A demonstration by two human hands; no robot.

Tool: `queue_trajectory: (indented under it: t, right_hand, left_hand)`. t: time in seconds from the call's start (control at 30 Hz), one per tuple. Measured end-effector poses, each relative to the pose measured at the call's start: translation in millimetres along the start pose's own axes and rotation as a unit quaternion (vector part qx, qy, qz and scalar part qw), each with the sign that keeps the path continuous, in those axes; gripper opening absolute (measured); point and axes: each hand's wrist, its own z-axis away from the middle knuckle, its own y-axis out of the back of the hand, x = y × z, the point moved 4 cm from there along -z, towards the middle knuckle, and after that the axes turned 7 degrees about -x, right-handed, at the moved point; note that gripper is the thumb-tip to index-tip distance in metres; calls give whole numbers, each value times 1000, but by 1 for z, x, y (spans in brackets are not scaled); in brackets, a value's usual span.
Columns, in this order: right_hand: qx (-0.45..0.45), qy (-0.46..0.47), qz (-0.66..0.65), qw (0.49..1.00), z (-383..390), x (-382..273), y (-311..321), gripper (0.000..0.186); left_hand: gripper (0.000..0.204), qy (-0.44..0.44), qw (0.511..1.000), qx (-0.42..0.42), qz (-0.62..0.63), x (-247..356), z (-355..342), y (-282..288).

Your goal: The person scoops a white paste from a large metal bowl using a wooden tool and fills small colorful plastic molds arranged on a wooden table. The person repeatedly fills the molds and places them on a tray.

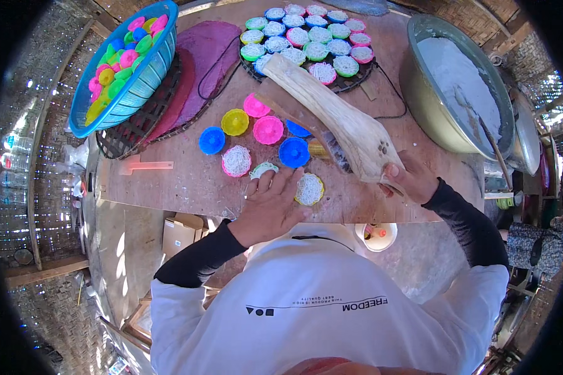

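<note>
White shirt [331,281] below; left hand [272,203] loosely spread at a noodle-filled green cup [263,168] on the desk [369,203]; right hand [414,178] grips a wooden tool [334,115], which, slipping, could topple nearby cups [293,153].

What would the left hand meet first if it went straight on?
Likely the nearest blue cup, just ahead of the left hand, though depth is unclear; the hand overlaps the green cup of white strands.
</note>
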Motion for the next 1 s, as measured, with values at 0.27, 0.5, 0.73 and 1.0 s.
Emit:
queue_trajectory:
  t: [0.27, 0.5, 0.73, 1.0]
  right_hand:
    - [9, 21, -18, 1000, -7, -17, 2, 63]
    - [-71, 40, 15, 997, -36, -36, -7, 63]
    - [-180, -149, 6, 972, -68, -54, 6, 74]
    - [-151, -205, 151, 955, -92, -26, 1, 78]
  left_hand:
    - [44, 18, 975, 27, -221, 8, 18, 16]
    - [49, -144, 538, 303, 773, -51, -41, 146]
    - [23, -383, 340, 131, 849, -84, -76, 132]
    - [26, -311, 288, 206, 882, -111, -70, 75]
